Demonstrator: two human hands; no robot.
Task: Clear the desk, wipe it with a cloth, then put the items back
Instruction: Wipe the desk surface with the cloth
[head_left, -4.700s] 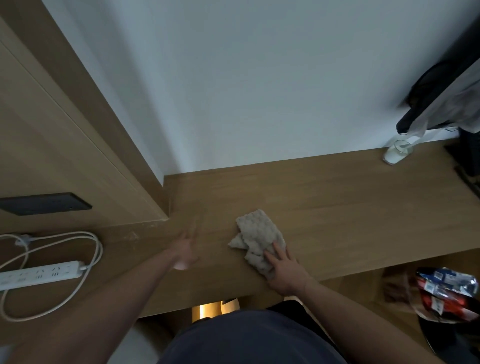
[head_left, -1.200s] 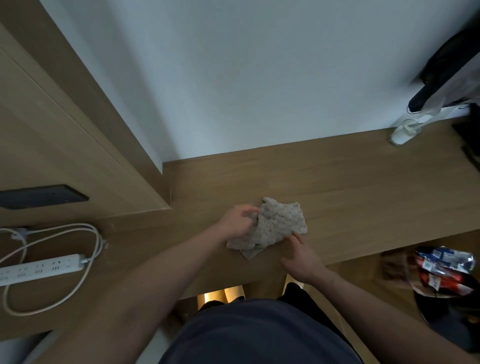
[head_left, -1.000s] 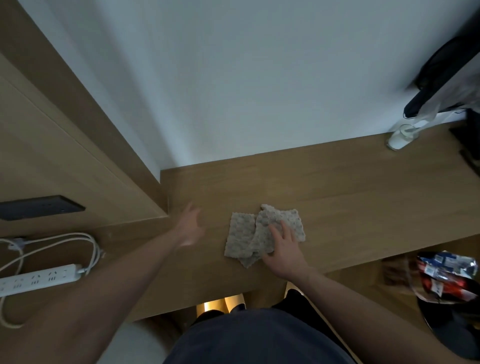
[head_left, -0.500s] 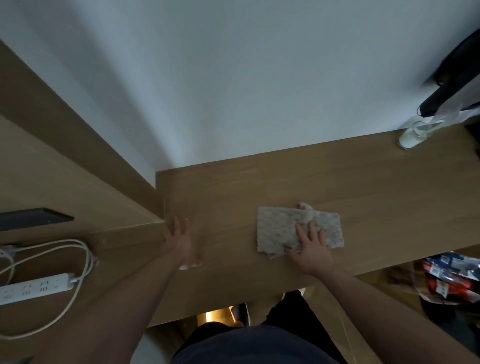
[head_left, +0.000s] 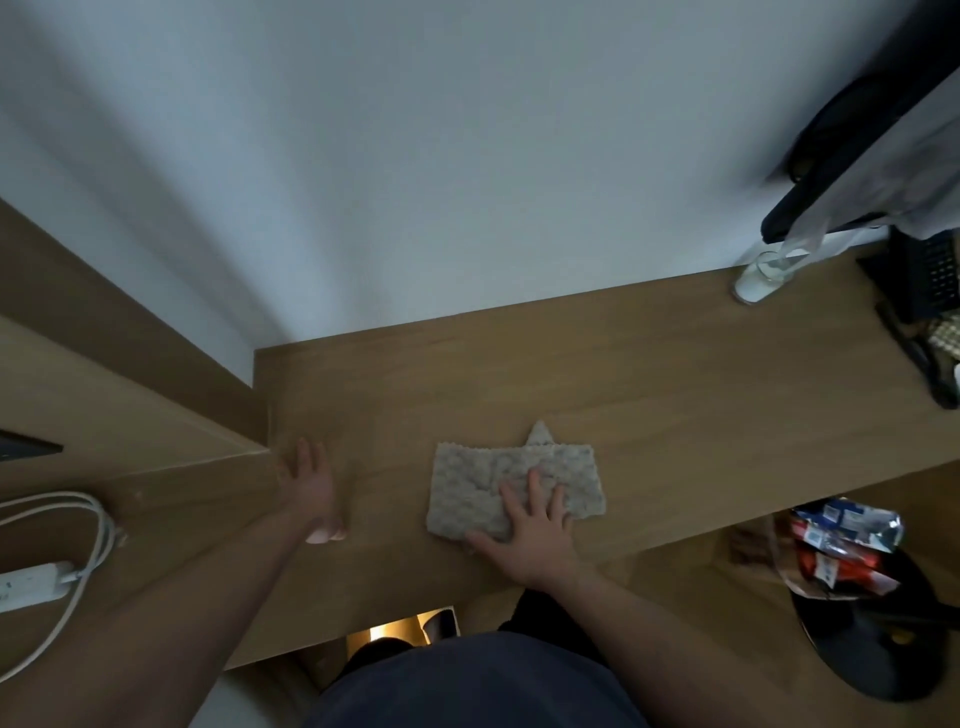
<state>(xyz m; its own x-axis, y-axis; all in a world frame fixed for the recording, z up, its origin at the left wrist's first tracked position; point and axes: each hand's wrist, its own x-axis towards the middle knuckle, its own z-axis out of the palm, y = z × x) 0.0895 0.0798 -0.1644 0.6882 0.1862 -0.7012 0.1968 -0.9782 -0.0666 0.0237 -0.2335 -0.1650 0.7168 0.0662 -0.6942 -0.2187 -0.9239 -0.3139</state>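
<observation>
Two hands are on the desk (head_left: 649, 374): the right hand (head_left: 530, 530) presses flat, fingers straight, on the cloth (head_left: 488, 483) near the front edge, and the left hand (head_left: 311, 488) rests open beside it, holding nothing. This looks like the wiping step, so next the cloth should slide over the bare wood. A glass (head_left: 761, 278) stands by the white wall (head_left: 467, 156), and a power strip (head_left: 31, 584) lies far left.

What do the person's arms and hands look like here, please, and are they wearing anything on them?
Both forearms are bare to the frame edge: no sleeves, gloves, watch, or rings show. The left hand and right hand are bare too. A dark blue garment covers the torso below.
</observation>
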